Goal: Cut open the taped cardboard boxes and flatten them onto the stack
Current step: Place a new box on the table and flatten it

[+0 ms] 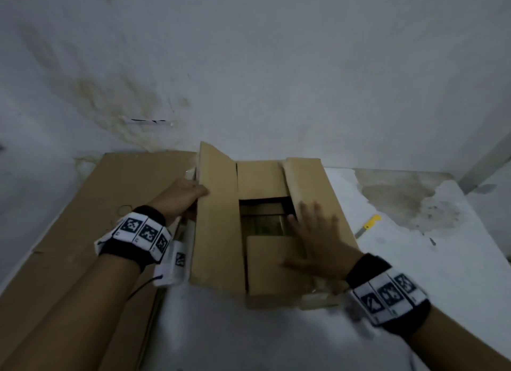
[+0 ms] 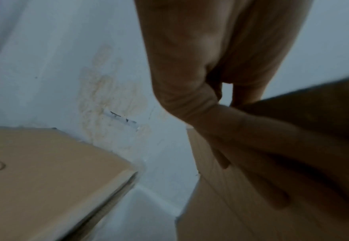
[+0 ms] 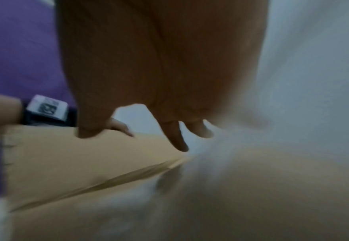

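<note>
Cardboard box (image 1: 218,232): matte brown, flaps ajar | left hand (image 1: 179,196) grasps flap | right hand (image 1: 318,240) flat, fingers spread

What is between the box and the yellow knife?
Only bare white table, as the head view shows: the knife lies apart, right of the box.

1. A white wall (image 1: 276,66) stands far past both hands. It has a big yellow-brown stain (image 1: 116,105) up and to the left of the left hand.
2. A white table (image 1: 442,260) lies under the hands. It has a dirty brown patch (image 1: 401,202) off to the right of the right hand.
3. Something purple (image 3: 14,48) shows blurry in the right wrist view.
</note>
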